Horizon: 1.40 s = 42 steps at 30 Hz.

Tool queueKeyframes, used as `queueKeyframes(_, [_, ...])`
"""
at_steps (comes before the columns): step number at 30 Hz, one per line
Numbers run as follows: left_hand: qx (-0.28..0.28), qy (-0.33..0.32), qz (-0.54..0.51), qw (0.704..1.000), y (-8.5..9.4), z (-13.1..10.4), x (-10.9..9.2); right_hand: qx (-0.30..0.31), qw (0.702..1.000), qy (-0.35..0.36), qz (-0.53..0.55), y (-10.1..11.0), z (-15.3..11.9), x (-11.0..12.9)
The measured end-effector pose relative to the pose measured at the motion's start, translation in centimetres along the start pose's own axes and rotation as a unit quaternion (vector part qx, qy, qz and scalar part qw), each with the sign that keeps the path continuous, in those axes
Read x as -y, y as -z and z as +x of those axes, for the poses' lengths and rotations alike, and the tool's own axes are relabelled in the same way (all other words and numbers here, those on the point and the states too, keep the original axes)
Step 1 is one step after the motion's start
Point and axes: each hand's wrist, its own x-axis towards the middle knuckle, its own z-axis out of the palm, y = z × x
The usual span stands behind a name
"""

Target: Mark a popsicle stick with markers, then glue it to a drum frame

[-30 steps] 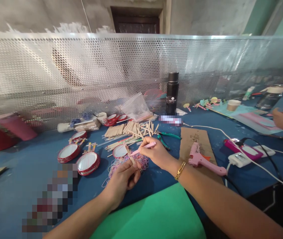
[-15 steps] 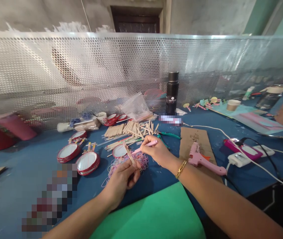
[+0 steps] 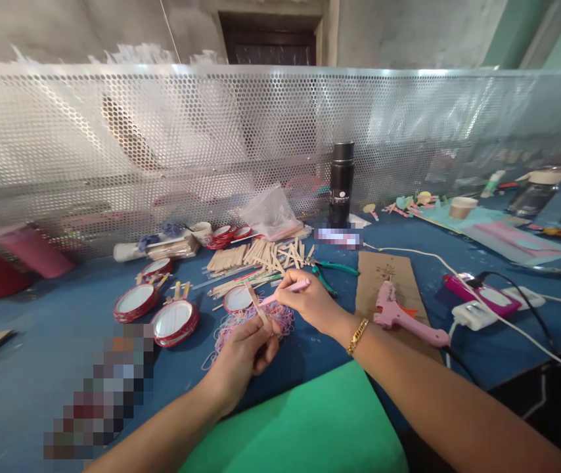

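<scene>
In my left hand (image 3: 246,351), closed fingers hold a flat wooden craft stick (image 3: 255,303) tilted up and away. My right hand (image 3: 305,299) is closed round a pink pen (image 3: 280,294), whose tip meets or nearly meets the stick's edge. Beneath both hands lies a tangled heap of pastel loops, perhaps rubber bands (image 3: 224,332). Behind it rests a red-rimmed round piece with a white face (image 3: 238,299). More such red-rimmed drums (image 3: 173,322) sit to the left, some with sticks attached. Loose craft sticks (image 3: 270,253) are piled farther back.
A pink glue gun (image 3: 403,318) lies on cardboard (image 3: 366,276) at right, near a power strip (image 3: 472,315) and trailing cables. Green-handled pliers (image 3: 334,266) and a black flask (image 3: 342,184) stand behind. A green sheet (image 3: 300,427) covers the front edge. Perforated metal (image 3: 280,118) borders the back.
My right hand and the pink pen have shifted very slightly along the stick. My left hand stays put. Another person's hand at the far right has left the view.
</scene>
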Motion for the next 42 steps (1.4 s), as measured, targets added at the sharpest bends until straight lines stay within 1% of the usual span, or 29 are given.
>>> queueKeyframes(2, [-0.001, 0.001, -0.001, 1.000, 0.00, 0.04, -0.02, 0.000, 1.000, 0.002, -0.006, 0.05, 0.03, 0.03])
queueKeyframes(7, [-0.004, 0.000, -0.001, 1.000, -0.02, -0.02, -0.05, -0.009, 1.000, -0.001, 0.018, 0.03, 0.04, 0.10])
queueKeyframes(12, [-0.005, 0.002, -0.004, 1.000, -0.03, -0.06, -0.04, -0.001, 1.000, 0.006, -0.015, -0.01, -0.03, 0.10])
queueKeyframes(15, [-0.011, 0.007, -0.007, 1.000, -0.08, -0.06, -0.04, -0.010, 1.000, -0.006, -0.004, 0.08, -0.02, 0.14])
queueKeyframes(20, [-0.020, 0.013, -0.004, 1.000, -0.10, -0.03, -0.05, 0.006, 1.000, 0.009, -0.011, 0.02, -0.05, 0.19])
queueKeyframes(26, [-0.005, 0.009, -0.007, 1.000, -0.02, -0.10, -0.06, -0.006, 1.000, 0.001, 0.004, 0.05, -0.07, 0.20])
queueKeyframes(30, [-0.008, 0.007, -0.005, 1.000, 0.08, -0.02, 0.08, 0.007, 1.000, 0.008, -0.017, 0.03, -0.09, 0.22])
queueKeyframes(34, [-0.006, 0.008, -0.006, 1.000, 0.10, 0.09, 0.08, -0.009, 1.000, 0.002, -0.013, 0.06, -0.07, 0.21])
queueKeyframes(39, [-0.010, 0.008, -0.006, 1.000, 0.01, -0.03, -0.02, 0.007, 1.000, 0.015, -0.020, 0.02, -0.05, 0.15])
queueKeyframes(42, [-0.008, 0.009, -0.006, 1.000, -0.02, -0.07, 0.01, -0.001, 1.000, 0.007, -0.013, 0.06, -0.01, 0.08])
